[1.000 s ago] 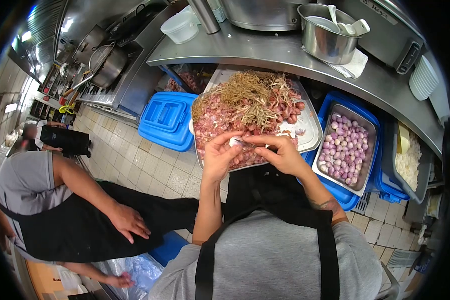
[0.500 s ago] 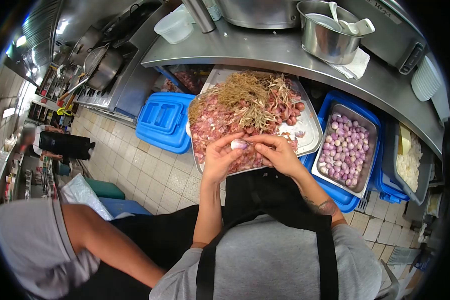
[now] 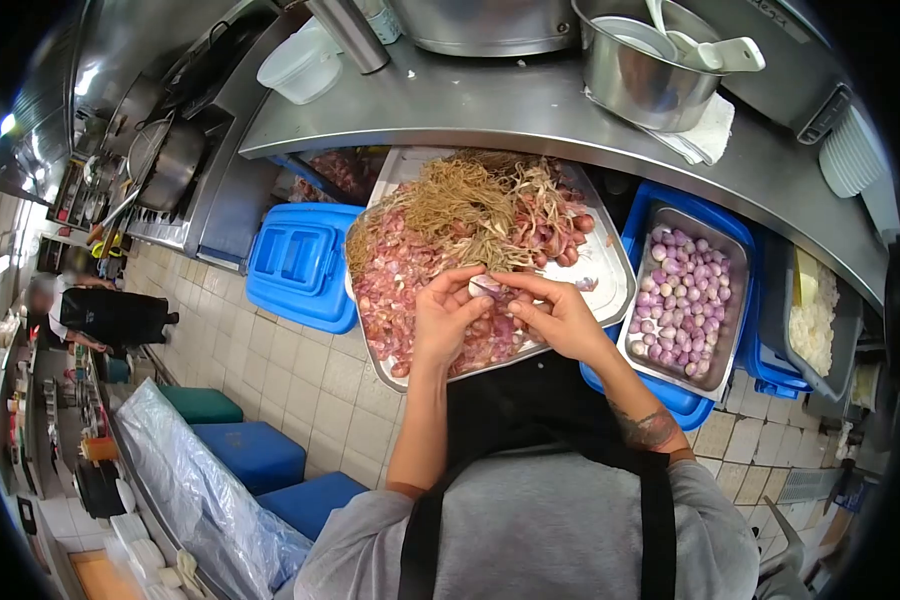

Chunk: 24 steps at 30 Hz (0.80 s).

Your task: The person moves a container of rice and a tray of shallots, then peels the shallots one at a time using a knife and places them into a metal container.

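Between the fingers of both hands, a single shallot point(image 3: 487, 288) is pinched: the left hand point(image 3: 443, 318) cups it from one side with fingers curled against it, while the right hand point(image 3: 558, 316) closes thumb and forefinger on its skin from the other. It is held just above the near part of a large metal tray point(image 3: 610, 262), which is heaped with pink skins and stringy roots beyond the fingers. To the right of the right hand, well apart, a steel pan of peeled shallots point(image 3: 686, 297) is set in a blue crate point(image 3: 670, 392). A slip is judged the main risk: the bulb looks smooth and small, and if the skin tears off suddenly it could be squeezed out of the pinch and lost among the peelings below. The tray is seen to overhang the lap and the tiled floor point(image 3: 322, 385), so a hard press downward could tip it.
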Available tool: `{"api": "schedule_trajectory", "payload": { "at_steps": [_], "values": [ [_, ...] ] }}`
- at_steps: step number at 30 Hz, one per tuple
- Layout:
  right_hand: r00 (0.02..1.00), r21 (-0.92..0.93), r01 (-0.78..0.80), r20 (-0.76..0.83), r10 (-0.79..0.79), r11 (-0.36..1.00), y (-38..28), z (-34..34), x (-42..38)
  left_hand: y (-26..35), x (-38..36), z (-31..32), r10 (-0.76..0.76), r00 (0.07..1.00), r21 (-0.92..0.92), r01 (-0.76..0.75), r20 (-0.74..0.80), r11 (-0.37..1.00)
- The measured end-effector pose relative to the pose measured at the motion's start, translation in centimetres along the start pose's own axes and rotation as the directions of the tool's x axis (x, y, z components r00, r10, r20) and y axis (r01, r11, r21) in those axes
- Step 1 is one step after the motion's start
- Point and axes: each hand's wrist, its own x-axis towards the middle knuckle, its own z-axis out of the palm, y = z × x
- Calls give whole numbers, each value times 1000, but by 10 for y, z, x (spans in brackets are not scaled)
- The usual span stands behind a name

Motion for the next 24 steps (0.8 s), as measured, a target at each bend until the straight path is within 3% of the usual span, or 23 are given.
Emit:
{"api": "schedule_trajectory", "payload": {
  "at_steps": [2, 4, 8, 12, 16, 20, 21, 24],
  "values": [
    [1000, 66, 9, -15, -8, 998, -1, -3, -5, 3, -1, 10, 11, 1000, 9, -11, -9, 1000],
    [996, 29, 82, -50, -81, 996, -1, -2, -7, 4, -4, 11, 44, 999, 2, -44, 17, 999],
    [992, -89, 122, -33, -125, 989, -1, 6, -13, 4, -27, 16, 74, 993, -5, -75, -93, 997],
    [998, 234, 8, 53, -21, 972, 6, 18, -16, 10, -47, 13, 78, 992, -46, -83, -101, 995],
    [998, 419, 45, -50, -26, 907, 14, 26, -5, 15, -61, 13, 99, 994, -73, -101, -44, 992],
    [958, 33, 251, -155, -243, 967, 24, 24, 3, 16, -64, 18, 162, 987, -220, -160, -10, 962],
    [968, -22, 179, -174, -180, 984, 25, 22, 1, 16, -64, 19, 170, 985, -245, -170, -22, 955],
    [959, -204, 147, -212, -190, 968, 3, 23, -15, 15, -60, 25, 213, 976, -292, -215, -42, 932]
  ]
}}
